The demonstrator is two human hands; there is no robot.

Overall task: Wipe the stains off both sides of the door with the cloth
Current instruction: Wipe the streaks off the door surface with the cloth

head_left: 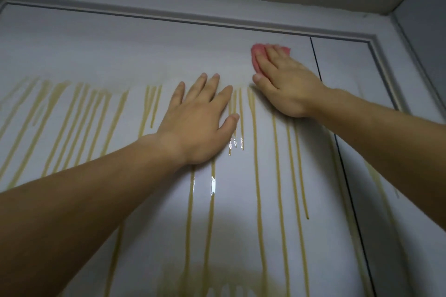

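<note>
A person pressed a pink cloth (256,51) against the door (96,55) in the upper right of the frame, the right hand (287,84) flat over it with fingers straight and close together. The left hand (200,123), fingers spread, lay braced on the panel at centre. Yellow stains (258,176) ran in long drips from mid-frame to the bottom edge, some glinting wet. The left palm rested across several of them and looked likely to smear them wider or to slip on the slick surface. The small cloth could soak through quickly and drag yellow over the pale band above the drips rather than lift it. Whether the door was latched could not be told; if not, both hands' push might swing it away.
</note>
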